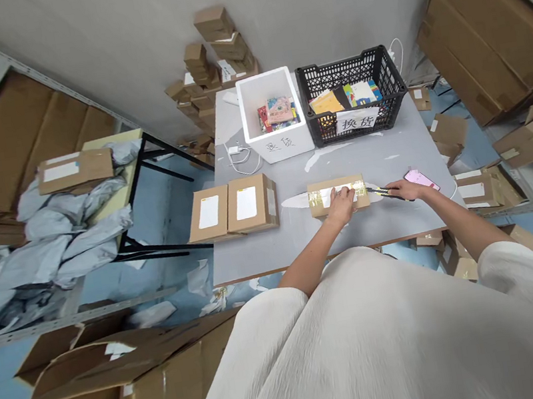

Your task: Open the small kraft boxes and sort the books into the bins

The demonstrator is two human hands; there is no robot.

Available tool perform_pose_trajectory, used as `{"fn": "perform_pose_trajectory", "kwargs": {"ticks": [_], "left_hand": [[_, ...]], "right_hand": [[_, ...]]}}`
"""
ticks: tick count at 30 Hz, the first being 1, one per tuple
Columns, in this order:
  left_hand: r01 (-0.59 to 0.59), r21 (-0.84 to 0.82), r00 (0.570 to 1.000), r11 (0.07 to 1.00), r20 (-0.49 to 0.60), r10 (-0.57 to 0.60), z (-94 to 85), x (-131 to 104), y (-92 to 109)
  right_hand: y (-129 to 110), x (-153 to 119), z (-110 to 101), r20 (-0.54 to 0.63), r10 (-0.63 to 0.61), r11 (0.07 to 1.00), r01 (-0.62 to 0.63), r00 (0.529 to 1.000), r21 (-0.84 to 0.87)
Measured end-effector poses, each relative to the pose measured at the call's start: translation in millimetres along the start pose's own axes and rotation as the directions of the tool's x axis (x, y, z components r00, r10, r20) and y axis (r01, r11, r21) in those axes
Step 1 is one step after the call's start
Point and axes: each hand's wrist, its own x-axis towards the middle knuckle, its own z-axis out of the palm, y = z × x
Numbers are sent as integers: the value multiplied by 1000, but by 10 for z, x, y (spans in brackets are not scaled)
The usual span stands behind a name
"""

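On the grey table lies a small cardboard box with shiny tape and a white label on top. My left hand rests on it with the fingers spread over the label, pressing from above. To the right, my right hand is closed around a slim black-and-yellow box cutter. The cutter's tip points left and meets the right end of the box; whether it has entered the tape is too small to tell. A phone with a pink screen lies just beyond my right hand.
Two labelled cardboard boxes stand left on the table. At the back are a white foam bin and a black crate, both holding books. Grey parcels fill the left side; a large open carton stands lower left.
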Motion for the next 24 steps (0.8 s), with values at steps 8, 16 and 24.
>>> {"fn": "perform_pose_trajectory", "kwargs": {"ticks": [8, 16, 24], "left_hand": [[-1, 3, 1000, 1000, 13, 1, -53, -8, 26], [-20, -11, 1000, 1000, -16, 20, -85, -10, 12], [-24, -107, 992, 994, -123, 10, -163, -20, -12]], "right_hand": [[20, 4, 57, -72, -45, 999, 44, 996, -14], [-83, -39, 248, -108, -81, 996, 76, 991, -49], [85, -410, 292, -196, 117, 971, -71, 974, 227]]}}
